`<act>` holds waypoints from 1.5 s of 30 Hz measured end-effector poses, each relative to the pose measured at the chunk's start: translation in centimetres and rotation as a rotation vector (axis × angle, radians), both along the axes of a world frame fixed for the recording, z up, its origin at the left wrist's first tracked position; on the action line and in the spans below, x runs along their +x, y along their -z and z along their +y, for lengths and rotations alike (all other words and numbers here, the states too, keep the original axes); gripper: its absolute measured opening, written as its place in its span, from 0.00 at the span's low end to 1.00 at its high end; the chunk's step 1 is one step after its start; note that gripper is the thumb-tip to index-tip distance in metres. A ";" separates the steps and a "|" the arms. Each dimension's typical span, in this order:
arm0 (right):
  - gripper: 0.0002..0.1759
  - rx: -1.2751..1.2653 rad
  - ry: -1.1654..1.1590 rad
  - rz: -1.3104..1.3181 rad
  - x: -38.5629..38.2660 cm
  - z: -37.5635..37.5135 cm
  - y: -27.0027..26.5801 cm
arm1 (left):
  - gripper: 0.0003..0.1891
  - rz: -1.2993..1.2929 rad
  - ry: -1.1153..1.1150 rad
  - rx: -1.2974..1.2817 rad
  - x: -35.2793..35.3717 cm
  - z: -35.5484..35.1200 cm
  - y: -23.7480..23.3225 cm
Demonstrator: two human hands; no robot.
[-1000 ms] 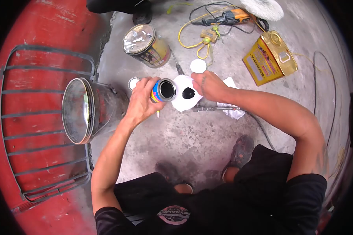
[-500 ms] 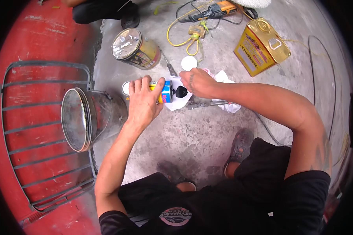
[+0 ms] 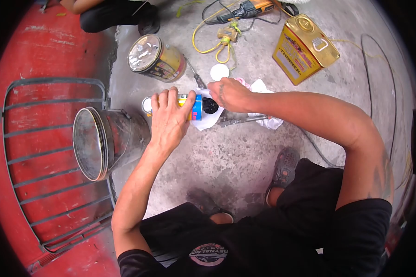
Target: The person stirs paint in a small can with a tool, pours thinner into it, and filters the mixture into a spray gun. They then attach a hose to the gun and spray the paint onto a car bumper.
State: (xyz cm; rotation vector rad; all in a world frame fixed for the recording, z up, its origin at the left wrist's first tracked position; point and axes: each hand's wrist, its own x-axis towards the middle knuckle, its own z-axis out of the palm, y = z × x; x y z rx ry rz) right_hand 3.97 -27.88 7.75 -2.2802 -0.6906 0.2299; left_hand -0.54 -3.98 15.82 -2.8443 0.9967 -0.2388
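My left hand (image 3: 170, 113) is wrapped round a small can (image 3: 196, 107) with a blue and yellow label, tipped on its side. Thick black paste (image 3: 210, 105) bulges from the can's mouth above a white sheet (image 3: 208, 121) on the floor. Just right of the paste, my right hand (image 3: 231, 94) is closed with its fingers pressed together; whatever it grips is hidden. A white round disc (image 3: 219, 72) lies just beyond that hand. White crumpled cloth (image 3: 272, 122) and a dark metal tool (image 3: 244, 121) lie partly under my right forearm.
A metal pail (image 3: 90, 143) stands at left beside a black metal rack (image 3: 55, 154). Beyond my hands are a lidded tin (image 3: 157, 57), a yellow thinner can (image 3: 305, 48), an orange power tool (image 3: 249, 10) and a yellow cord (image 3: 223, 51). Another person's dark-clothed leg (image 3: 111, 16) shows upper left.
The black paste has spread and now sits against the can's mouth. My right hand has shifted slightly left towards the can. The whole view has tilted a little.
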 end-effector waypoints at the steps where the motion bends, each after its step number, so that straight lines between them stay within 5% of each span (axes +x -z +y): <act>1: 0.08 0.010 -0.001 -0.003 0.0 0.0 0.1 | 0.45 -0.016 0.006 0.008 0.0 -0.1 0.0; 16: 0.06 0.038 0.054 -0.043 -0.1 0.2 0.0 | 0.33 -0.192 0.099 0.135 -1.1 -0.9 -1.8; 40: 0.09 -0.031 0.040 0.035 0.1 0.1 -1.0 | 0.34 -0.298 0.135 0.108 -2.0 -2.0 -4.8; 45: 0.09 -0.046 0.032 0.036 0.3 0.4 0.1 | 0.34 -0.206 0.106 0.081 -1.7 -1.5 -1.5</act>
